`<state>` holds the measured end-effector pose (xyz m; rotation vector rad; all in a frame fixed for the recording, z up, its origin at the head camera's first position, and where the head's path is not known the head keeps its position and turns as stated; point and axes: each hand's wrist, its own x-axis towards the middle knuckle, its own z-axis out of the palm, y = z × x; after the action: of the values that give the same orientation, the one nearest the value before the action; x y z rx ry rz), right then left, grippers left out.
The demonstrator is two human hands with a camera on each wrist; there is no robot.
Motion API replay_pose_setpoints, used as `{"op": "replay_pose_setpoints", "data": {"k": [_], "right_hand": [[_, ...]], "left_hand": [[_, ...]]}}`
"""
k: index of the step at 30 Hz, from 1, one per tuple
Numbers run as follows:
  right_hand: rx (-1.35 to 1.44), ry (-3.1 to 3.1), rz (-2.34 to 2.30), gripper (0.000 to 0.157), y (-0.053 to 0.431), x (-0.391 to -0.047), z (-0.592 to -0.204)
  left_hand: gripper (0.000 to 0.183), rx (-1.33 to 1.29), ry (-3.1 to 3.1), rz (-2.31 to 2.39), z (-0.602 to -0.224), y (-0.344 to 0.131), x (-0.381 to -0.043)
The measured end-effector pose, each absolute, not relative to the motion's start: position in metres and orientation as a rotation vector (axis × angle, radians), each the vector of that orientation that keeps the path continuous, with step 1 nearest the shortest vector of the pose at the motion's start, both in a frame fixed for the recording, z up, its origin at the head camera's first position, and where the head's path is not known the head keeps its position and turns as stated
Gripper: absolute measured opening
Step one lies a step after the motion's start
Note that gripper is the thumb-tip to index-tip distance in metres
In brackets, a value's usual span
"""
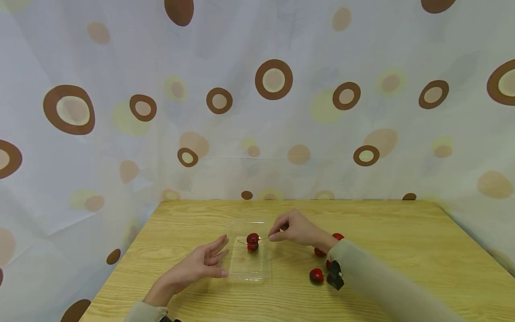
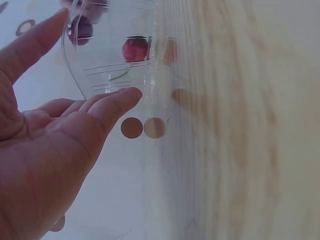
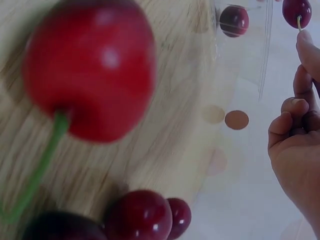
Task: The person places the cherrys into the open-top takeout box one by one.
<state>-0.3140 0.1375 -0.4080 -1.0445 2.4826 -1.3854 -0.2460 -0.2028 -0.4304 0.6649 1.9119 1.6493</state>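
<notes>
My right hand (image 1: 299, 229) pinches a dark red cherry (image 1: 252, 238) by the tip of its stem, over a clear plastic box (image 1: 249, 273). In the right wrist view the held cherry (image 3: 297, 12) sits above the box wall, its stem between thumb and finger. Another cherry (image 3: 234, 21) lies inside the box; through the wall, the left wrist view shows this cherry (image 2: 135, 50) with a green stem. At the box's left side, my left hand (image 1: 197, 268) has its fingers extended and thumb apart, fingertips right at the wall, holding nothing.
Several loose cherries lie on the wooden table (image 1: 181, 223) under my right forearm, among them a cherry (image 1: 316, 276) nearest the front. One red cherry (image 3: 95, 70) looms close to the right wrist camera. A patterned sheet (image 1: 241, 129) hangs behind the table.
</notes>
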Motion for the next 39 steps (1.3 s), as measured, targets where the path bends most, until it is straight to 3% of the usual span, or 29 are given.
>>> {"op": "replay_pose_setpoints", "data": {"k": [32,39], "right_hand": [[-1.022,2.538,-1.302,0.003,0.095,-0.31,-0.418],[-0.908,2.558,-1.336,0.015,0.105,-0.306,-0.412]], "left_hand": [[0.092,0.651,1.841,1.684,-0.432,-0.207,-0.243],[0.093,0.639,1.861,1.685,-0.433,-0.207,-0.244]]}}
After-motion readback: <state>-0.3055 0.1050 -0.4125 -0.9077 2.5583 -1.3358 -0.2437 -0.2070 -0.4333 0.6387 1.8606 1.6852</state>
